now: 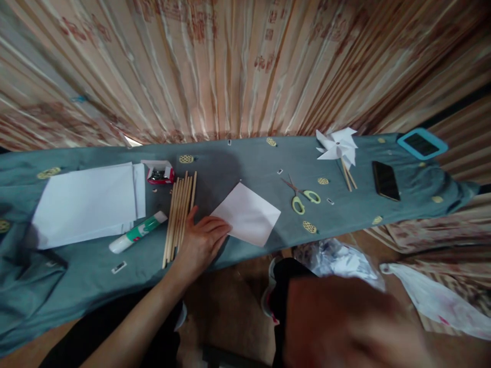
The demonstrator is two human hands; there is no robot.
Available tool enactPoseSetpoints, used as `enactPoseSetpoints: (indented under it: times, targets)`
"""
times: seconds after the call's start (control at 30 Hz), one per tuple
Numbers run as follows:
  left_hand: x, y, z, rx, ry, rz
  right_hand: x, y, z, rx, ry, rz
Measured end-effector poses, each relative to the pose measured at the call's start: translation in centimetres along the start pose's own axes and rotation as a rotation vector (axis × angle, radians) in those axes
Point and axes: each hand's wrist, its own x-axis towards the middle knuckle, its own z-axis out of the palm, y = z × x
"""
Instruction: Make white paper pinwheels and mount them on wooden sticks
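Note:
A white square sheet of paper lies turned like a diamond on the cloth in front of me. My left hand grips its left corner, thumb and forefinger together there, another finger sticking out towards a bundle of thin wooden sticks. Smeared by motion, my right hand is low and close to the camera, off the table; its fingers cannot be made out. To the right of the sheet rest scissors with light green handles, their blades apart.
A paper pinwheel on sticks, a dark phone and a blue-framed device lie right. Left are a paper stack, a glue stick and a small red box. Curtains hang behind; plastic bags lie below.

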Motion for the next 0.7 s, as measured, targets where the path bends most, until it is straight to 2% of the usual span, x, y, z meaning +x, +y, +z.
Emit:
enactPoseSetpoints:
  times: [0.1, 0.13, 0.23, 0.33, 0.43, 0.6, 0.7]
  targets:
    - [0.0, 0.0, 0.0, -0.013, -0.012, -0.013, 1.4, 3.0, 0.0, -0.128, 0.113, 0.176]
    - [0.0, -0.1, 0.0, -0.019, -0.018, -0.019, 1.7, 3.9, 0.0, -0.204, 0.110, 0.208]
    - [0.1, -0.1, 0.1, -0.030, -0.029, -0.032, 2.0, 5.8, 0.7, -0.341, 0.060, 0.131]
    - [0.1, -0.1, 0.0, -0.035, -0.033, -0.045, 2.0, 6.5, 1.8, -0.367, 0.066, 0.016]
    - [0.2, 0.1, -0.4, -0.005, 0.008, -0.071, 2.2, 6.9, 2.5, -0.309, 0.131, 0.034]
    - [0.3, 0.4, -1.4, 0.037, 0.143, -0.110, 3.4, 8.2, 3.1, -0.034, 0.364, 0.299]
    - [0.2, 0.3, -2.0, 0.040, 0.204, -0.117, 4.4, 8.0, 3.9, 0.122, 0.416, 0.359]
